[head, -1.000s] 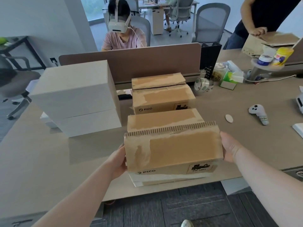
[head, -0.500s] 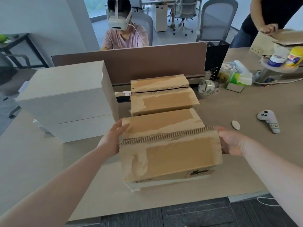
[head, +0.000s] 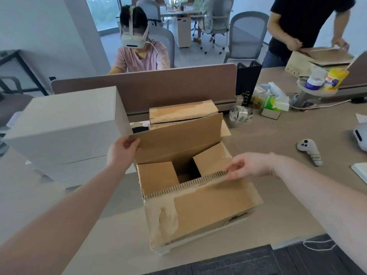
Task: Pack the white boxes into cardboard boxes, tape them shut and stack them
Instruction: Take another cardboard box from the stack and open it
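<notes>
A cardboard box stands at the desk's front edge with its top partly open. My left hand grips the far flap at its left corner and holds it upright. My right hand pinches the torn edge of the near flap at its right end. Two small inner flaps lie folded inward over a dark gap. Two white boxes are stacked to the left. A second cardboard box sits behind the first, shut.
A tape roll, tissue box and black file holder stand at the back right. A white controller lies on the desk to the right. A brown divider runs behind; one person sits beyond it, another stands handling cardboard.
My hands left the box's sides and went to its top flaps. The far flap has been lifted upright, showing the inner flaps and the gap.
</notes>
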### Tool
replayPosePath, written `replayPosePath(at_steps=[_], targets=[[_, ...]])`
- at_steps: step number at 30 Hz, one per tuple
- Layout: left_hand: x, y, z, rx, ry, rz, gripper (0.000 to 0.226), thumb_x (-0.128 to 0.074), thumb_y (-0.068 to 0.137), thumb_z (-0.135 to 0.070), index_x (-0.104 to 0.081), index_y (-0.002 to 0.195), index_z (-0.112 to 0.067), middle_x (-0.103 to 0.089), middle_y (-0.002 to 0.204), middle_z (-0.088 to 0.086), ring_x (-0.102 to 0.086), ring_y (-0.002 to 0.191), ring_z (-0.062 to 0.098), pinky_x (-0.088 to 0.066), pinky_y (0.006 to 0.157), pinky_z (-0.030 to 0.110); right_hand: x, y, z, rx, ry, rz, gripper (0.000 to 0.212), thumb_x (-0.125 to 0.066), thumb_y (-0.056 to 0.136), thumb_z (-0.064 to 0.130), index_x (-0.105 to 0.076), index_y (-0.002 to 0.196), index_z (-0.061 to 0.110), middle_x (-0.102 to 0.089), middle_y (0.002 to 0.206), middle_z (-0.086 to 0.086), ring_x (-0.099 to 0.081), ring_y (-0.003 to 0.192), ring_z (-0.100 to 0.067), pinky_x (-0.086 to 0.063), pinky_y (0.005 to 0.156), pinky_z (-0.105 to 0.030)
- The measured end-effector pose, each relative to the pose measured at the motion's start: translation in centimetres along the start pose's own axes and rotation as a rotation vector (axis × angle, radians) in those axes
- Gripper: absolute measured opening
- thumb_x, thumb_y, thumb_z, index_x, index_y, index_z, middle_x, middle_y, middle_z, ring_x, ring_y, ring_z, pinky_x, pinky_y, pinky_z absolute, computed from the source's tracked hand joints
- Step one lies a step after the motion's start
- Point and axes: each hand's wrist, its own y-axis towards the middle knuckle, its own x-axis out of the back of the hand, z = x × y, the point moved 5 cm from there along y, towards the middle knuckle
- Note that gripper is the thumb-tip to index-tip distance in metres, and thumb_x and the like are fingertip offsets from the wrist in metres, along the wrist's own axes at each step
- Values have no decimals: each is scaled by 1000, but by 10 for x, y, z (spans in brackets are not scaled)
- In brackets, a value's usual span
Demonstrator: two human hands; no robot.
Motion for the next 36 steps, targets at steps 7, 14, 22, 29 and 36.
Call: replayPosePath(at_steps=[7, 14, 22, 29, 36], targets=[[-20, 9, 20, 41, 120, 123, 63, -45, 100, -25, -12, 153, -26, -47, 136, -7, -55, 115, 27, -44, 99, 40, -29, 17, 15, 31, -397, -37, 99, -79, 73, 44, -19, 152, 33, -26, 156, 2, -26, 142, -21, -28, 115, -38], [-47, -20, 58, -22, 819, 511, 75, -40, 101, -35, 9, 153, -13, 15, 161, 1, -23, 145, 30, -30, 112, 39, -29, 36, 12, 47, -409, -109, 83, -84, 62, 51, -44, 132, 31, -43, 134, 4, -42, 123, -19, -40, 105, -39], [-34, -66, 67, 513, 177, 561, 73, -56, 91, -49, -22, 151, -25, -49, 139, 15, -54, 120, 37, -51, 90, 48, -18, -4, 36, 123, -558, -220, 54, -79, 65, 56, -46, 90, 22, -52, 84, 5, -49, 74, -14, -40, 59, -32], [-24, -98, 60, 407, 156, 605, 79, -64, 91, -26, -15, 153, -28, -44, 146, 10, -51, 123, 28, -43, 105, 45, -22, -68, 39, 18, -338, -25, 26, -61, 85, 54, -74, 86, 32, -65, 83, 27, -56, 86, -4, -44, 86, -26], [-24, -121, 42, 346, 164, 649, 62, -55, 94, -20, -26, 148, -29, -53, 125, 1, -54, 115, 23, -48, 99, 40, -81, -75, -6, -105, -349, 228, 65, -28, 84, 78, -49, 135, 43, -41, 148, 9, -39, 133, -17, -24, 115, -48]])
